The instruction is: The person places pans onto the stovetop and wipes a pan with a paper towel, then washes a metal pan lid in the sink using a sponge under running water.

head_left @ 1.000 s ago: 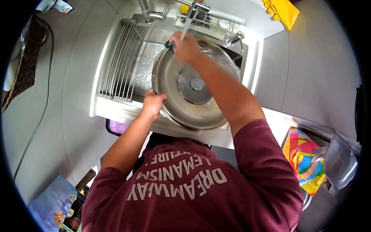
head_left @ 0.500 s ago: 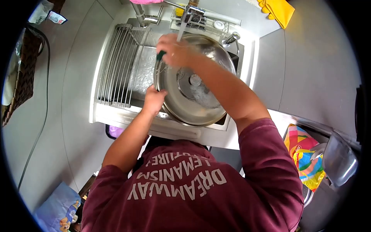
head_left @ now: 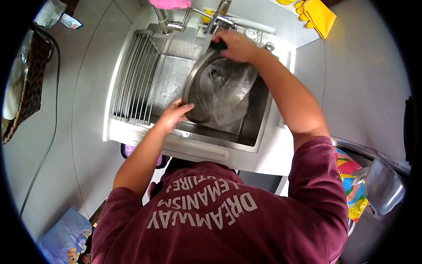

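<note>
Basket point(head_left: 33, 90): far left on the counter, well apart from both hands, with a cable point(head_left: 56, 101) just beside it.
Rack point(head_left: 138, 79): slatted, laid over the left part of the sink point(head_left: 173, 75); it lies left of the lid and bounds that side.
Left hand point(head_left: 175, 116): pinching the rim of the lid at its lower left, thumb on the upper face.
Lid point(head_left: 216, 86): round, held tilted over the right part of the sink, between the hands; up and right of the left hand, down and left of the right. Round, so no clear long axis. Both hands are near it, the left surely touching.
Scrubber point(head_left: 218, 44): dark green, at the lid's upper edge; blur hides whether it touches.
Tap point(head_left: 220, 23): just above the scrubber, water running, crowding the space there.
Right hand point(head_left: 238, 46): fingers curled round the scrubber.
Gloves point(head_left: 318, 17): yellow, upper right, clear of the hands.
Bag point(head_left: 354, 189): colourful, lower right, well apart.
</note>
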The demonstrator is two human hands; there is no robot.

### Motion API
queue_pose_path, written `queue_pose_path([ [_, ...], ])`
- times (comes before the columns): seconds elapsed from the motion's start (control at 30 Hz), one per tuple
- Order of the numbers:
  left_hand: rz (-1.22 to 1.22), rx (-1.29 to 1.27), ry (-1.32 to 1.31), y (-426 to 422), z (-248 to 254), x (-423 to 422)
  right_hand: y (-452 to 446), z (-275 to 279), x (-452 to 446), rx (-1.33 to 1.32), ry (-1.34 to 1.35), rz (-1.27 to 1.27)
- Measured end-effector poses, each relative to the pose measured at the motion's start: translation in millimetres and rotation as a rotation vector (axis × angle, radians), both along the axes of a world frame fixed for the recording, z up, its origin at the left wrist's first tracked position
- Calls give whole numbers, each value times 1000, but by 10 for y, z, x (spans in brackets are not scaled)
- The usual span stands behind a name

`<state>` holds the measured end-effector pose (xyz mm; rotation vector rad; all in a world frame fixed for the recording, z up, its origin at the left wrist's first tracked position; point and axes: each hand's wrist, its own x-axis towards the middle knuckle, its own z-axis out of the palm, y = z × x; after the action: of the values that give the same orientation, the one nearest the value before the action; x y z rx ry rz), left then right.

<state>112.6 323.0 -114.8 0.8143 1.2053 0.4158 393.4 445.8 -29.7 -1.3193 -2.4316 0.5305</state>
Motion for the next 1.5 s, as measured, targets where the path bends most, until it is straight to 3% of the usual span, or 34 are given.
queue_pose_path([
  [0.07, -165, -65, 49, 241, -62, -35, -116, -87, -136, -5, -41, 60],
  [0.17, -315, 141, 339, 450, -196, 29, -132, -152, -302, -10, -29, 122],
  [0.3, -291, 675, 128, 661, 265, 291, -147, -16, -506, -156, -39, 120],
  [0.37, -436, 625, 302, 876, 369, 331, -175, -27, -656, -123, 3, 124],
  [0.4, -443, 546, 343, 1040, 60, 275, -157, -106, -689, -31, 52, 129],
  [0.47, -365, 600, 362, 1074, 158, 246, -117, -302, -703, 90, 188, 94],
  [0.5, -329, 623, 369, 1072, 238, 240, -135, -312, -689, 174, 224, 4],
  [0.57, -257, 436, 324, 992, 422, 241, -253, -317, -710, 337, 300, -167],
  [0.6, -189, 389, 274, 948, 394, 245, -297, -436, -732, 253, 416, -322],
  [0.67, -168, 396, 260, 901, 251, 242, -528, -409, -975, 346, 431, -221],
  [0.7, -99, 405, 290, 791, 534, 340, -570, -398, -1060, 399, 437, -170],
  [0.73, -28, 509, 233, 707, 477, 348, -569, -457, -1083, 400, 401, -82],
  [0.77, 46, 611, 176, 645, 410, 341, -542, -494, -1032, 415, 386, -152],
  [0.83, 8, 445, 162, 547, 432, 281, -399, -585, -862, 438, 358, -295],
  [0.87, -11, 366, 151, 538, 439, 266, -211, -866, -789, 509, 448, -578],
  [0.97, 19, 404, 204, 518, 223, 235, -222, -757, -885, 429, 533, -340],
  [1.0, -17, 356, 229, 511, 384, 249, -305, -666, -985, 486, 456, -168],
  [1.1, 28, 479, 263, 444, 241, 240, -150, -631, -808, 485, 391, -244],
  [1.13, 93, 532, 200, 417, 184, 263, -107, -567, -771, -112, 593, -548],
  [1.23, 78, 488, 182, 413, 95, 265, -121, -538, -800, 506, 293, -147],
  [1.27, 66, 484, 173, 421, 81, 277, -184, -547, -868, 456, 309, 26],
  [1.37, 33, 481, 183, 425, 148, 293, -148, -487, -669, 453, 221, -82],
  [1.4, 30, 489, 204, 421, 214, 333, -113, -426, -594, 307, 103, -196],
  [1.5, 57, 482, 186, 422, 139, 381, -246, -360, -704, 576, -33, 46],
])
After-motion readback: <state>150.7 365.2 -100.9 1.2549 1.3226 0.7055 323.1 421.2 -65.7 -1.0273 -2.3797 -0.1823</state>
